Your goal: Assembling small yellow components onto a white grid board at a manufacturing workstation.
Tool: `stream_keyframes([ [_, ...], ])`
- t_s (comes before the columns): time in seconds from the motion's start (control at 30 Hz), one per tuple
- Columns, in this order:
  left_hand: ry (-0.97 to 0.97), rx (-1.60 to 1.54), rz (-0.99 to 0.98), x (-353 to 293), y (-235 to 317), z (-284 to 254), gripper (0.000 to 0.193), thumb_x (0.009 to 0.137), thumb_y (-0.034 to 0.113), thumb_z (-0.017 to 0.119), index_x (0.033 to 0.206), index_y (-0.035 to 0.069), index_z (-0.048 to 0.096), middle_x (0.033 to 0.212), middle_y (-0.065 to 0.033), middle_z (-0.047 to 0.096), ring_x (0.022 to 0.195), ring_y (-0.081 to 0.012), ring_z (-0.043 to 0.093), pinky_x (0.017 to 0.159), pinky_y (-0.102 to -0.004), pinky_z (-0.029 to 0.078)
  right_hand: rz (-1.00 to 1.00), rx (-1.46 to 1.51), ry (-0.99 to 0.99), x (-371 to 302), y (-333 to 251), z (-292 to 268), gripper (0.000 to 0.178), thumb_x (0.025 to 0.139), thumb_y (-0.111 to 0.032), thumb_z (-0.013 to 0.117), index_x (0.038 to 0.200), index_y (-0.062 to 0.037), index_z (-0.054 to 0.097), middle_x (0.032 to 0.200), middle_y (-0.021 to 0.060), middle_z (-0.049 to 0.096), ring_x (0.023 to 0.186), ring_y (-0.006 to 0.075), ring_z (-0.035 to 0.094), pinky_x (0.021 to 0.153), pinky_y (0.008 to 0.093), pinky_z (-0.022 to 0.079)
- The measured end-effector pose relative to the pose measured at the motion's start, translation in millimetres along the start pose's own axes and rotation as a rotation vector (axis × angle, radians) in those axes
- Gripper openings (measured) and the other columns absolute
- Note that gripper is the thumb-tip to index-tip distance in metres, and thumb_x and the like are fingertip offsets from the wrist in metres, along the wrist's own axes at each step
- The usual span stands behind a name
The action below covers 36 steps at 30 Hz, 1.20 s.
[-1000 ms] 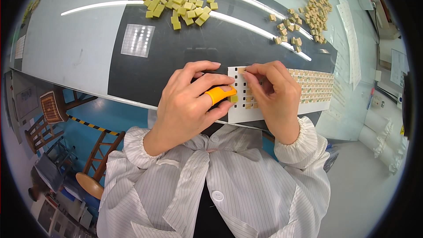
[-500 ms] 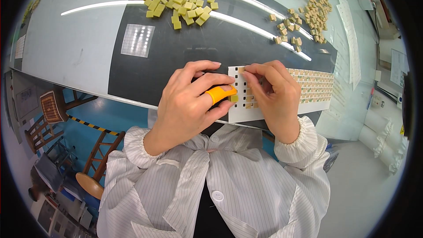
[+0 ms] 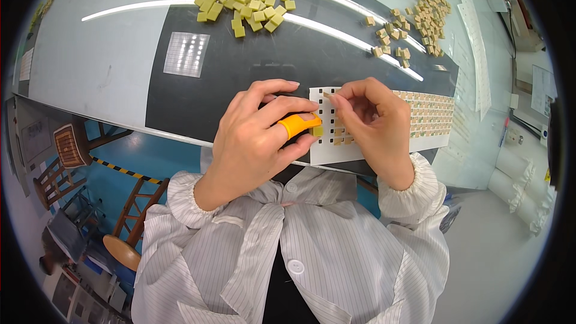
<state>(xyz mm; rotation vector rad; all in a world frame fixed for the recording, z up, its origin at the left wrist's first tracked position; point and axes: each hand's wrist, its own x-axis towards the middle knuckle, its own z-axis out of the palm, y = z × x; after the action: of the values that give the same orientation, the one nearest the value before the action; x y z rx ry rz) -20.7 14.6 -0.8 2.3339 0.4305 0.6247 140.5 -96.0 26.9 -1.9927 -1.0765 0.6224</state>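
Note:
My left hand (image 3: 249, 132) is closed, thumb and fingers gripping a small yellow-green block (image 3: 317, 132) at the sheet's left edge. An orange ring-like finger tool (image 3: 294, 126) sits on one of its fingers, its tip reaching over the block. Above the sheet's upper left part, my right hand (image 3: 378, 123) pinches a small thin tan piece (image 3: 327, 94) between thumb and forefinger. The white sheet (image 3: 327, 156) lies near the table edge, with black squares in its left columns and rows of tan pieces on the right. Both hands cover parts of it.
Yellow-green blocks (image 3: 243, 1) lie heaped on the black mat (image 3: 252, 54). Many two-toned small blocks (image 3: 433, 9) are scattered at the far right. A clear gridded square (image 3: 186, 54) rests at left, and a long white strip (image 3: 474, 48) at right. Wooden stools (image 3: 127, 252) stand beyond the table edge.
My right hand has shifted slightly right and down, and the tan piece in its pinch now appears tilted. The left hand stays nearly in place, still holding the block.

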Motion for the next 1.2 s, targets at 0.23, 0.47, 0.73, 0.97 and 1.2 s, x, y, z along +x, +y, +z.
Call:
stream_keyframes([
  [0.23, -0.007, -0.009, -0.016, 0.8, 1.0, -0.5, 0.023, 0.064, 0.012, 0.083, 0.085, 0.01, 0.074, 0.099, 0.004, 0.071, 0.108, -0.0234, 0.061, 0.085, -0.0364, 0.048, 0.602, 0.489, -0.49, 8.0, -14.7, -25.0, 0.014, 0.09, -0.012, 0.069, 0.087, 0.0001, 0.063, 0.069, 0.0035, 0.064, 0.051, 0.0062, 0.058, 0.044, 0.0181, 0.043],
  [0.47, 0.003, -0.017, -0.03, 1.0, 1.4, 0.0, 0.023, 0.064, 0.012, 0.083, 0.085, 0.01, 0.074, 0.098, 0.0036, 0.071, 0.108, -0.0236, 0.061, 0.085, -0.036, 0.049, 0.63, 0.46, -0.515, 7.8, -17.9, -22.9, 0.014, 0.09, -0.011, 0.069, 0.088, 0.0012, 0.063, 0.069, 0.004, 0.065, 0.052, 0.0068, 0.059, 0.044, 0.019, 0.044],
  [0.73, 0.01, -0.023, -0.03, 1.1, 1.5, 0.8, 0.023, 0.064, 0.012, 0.083, 0.085, 0.01, 0.074, 0.098, 0.0035, 0.071, 0.108, -0.0238, 0.061, 0.086, -0.0363, 0.049, 0.64, 0.45, -0.499, 6.9, -18.2, -21.7, 0.016, 0.09, -0.014, 0.069, 0.089, 0.0012, 0.063, 0.069, 0.0044, 0.066, 0.052, 0.0071, 0.06, 0.045, 0.0191, 0.045],
  [0.97, 0.002, -0.027, -0.033, 1.2, 1.6, 0.0, 0.023, 0.064, 0.012, 0.083, 0.085, 0.01, 0.074, 0.098, 0.0037, 0.071, 0.108, -0.0237, 0.061, 0.086, -0.0363, 0.05, 0.639, 0.452, -0.495, 6.5, -18.2, -20.8, 0.017, 0.091, -0.013, 0.069, 0.088, 0.0019, 0.063, 0.068, 0.0047, 0.066, 0.052, 0.0075, 0.06, 0.045, 0.0192, 0.046],
  [1.2, 0.0, -0.025, -0.03, 0.7, 1.0, -0.2, 0.023, 0.064, 0.012, 0.083, 0.085, 0.01, 0.074, 0.099, 0.0036, 0.071, 0.108, -0.0238, 0.061, 0.087, -0.0363, 0.05, 0.646, 0.427, -0.481, 6.3, -19.1, -19.8, 0.016, 0.091, -0.012, 0.068, 0.089, 0.0027, 0.063, 0.068, 0.0054, 0.066, 0.052, 0.0079, 0.061, 0.045, 0.0195, 0.046],
])
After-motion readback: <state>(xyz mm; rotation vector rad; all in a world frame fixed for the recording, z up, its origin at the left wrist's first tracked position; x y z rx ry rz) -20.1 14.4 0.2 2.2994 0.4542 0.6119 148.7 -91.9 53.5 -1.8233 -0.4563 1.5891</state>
